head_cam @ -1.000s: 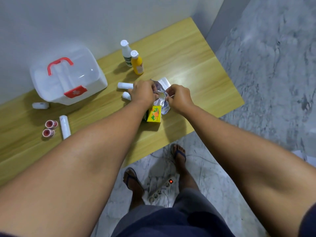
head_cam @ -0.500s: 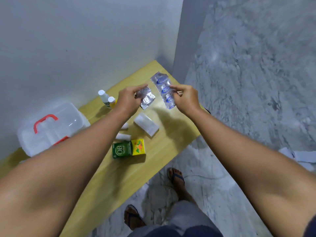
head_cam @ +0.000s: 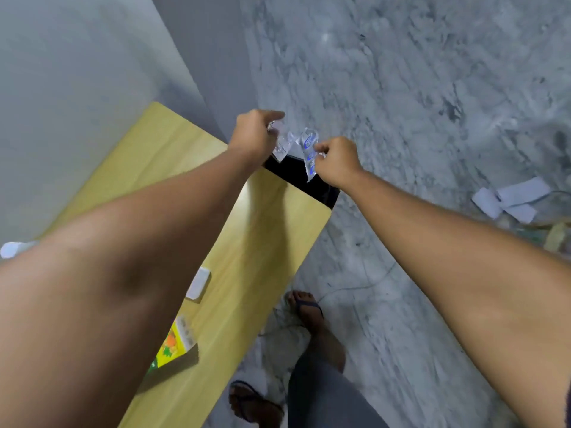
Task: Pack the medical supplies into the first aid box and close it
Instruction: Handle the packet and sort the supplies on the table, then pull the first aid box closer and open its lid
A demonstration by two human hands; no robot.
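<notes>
- In the head view, we held both hands up past the far end of the worktop (head_cam: 247, 242), over the grey marble floor (head_cam: 432, 103).
- Our left hand (head_cam: 251, 137) had its fingers pinched together on a silvery foil strip (head_cam: 282, 143), which hung down from the grip.
- Our right hand (head_cam: 335, 160) had its fingers clamped on a clear blister strip (head_cam: 309, 152) with blue print, its lower end dangling below the knuckles.
- The two strips were just beside each other in the air; we could not tell whether they touched.
- Below the strips, a black edge (head_cam: 304, 179) ran along the worktop's far end.
- On the worktop near our left forearm lay a white packet (head_cam: 199, 284), partly hidden by the arm.
- Nearer to us, a yellow box (head_cam: 173, 344) with an orange and green picture lay on the worktop, mostly covered by the same forearm, with a flap standing up at its end.
- A small white thing (head_cam: 12, 248) showed at the left edge above the forearm; it was too blurred to name.
- The first aid box itself was out of the frame.
- White papers (head_cam: 513, 200) lay on the floor to the right, well apart from the worktop.
- Our feet in sandals (head_cam: 307, 307) stood on the floor beside the worktop's near edge.
</notes>
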